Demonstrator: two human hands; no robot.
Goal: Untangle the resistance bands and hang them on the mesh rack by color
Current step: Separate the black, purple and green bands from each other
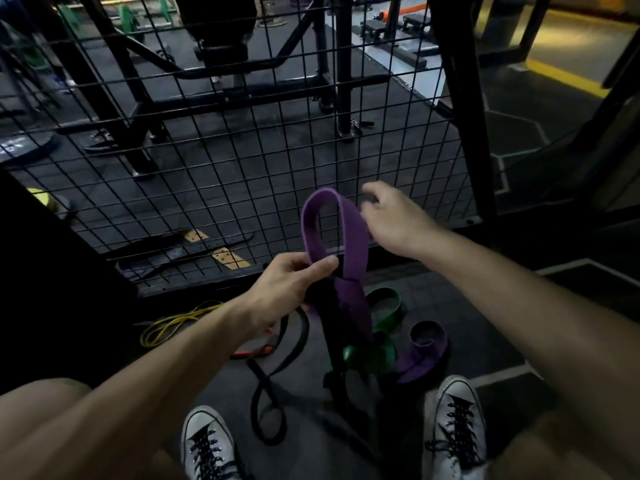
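Two hands on purple band (349,237): left grip (294,282) pinching loop base, right grip (391,216) loosely open at loop's far side, long axis upright toward mesh rack (242,150).

Purple band (346,233) looped upright (tangled below)

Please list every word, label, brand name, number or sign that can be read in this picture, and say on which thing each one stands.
No text can be read anywhere in this view.
Weight plate on the floor, far left: faint pale marks, too blurred to read.
Purple band, gripped by the left hand: no print visible.
Green band and shoes: no lettering visible.
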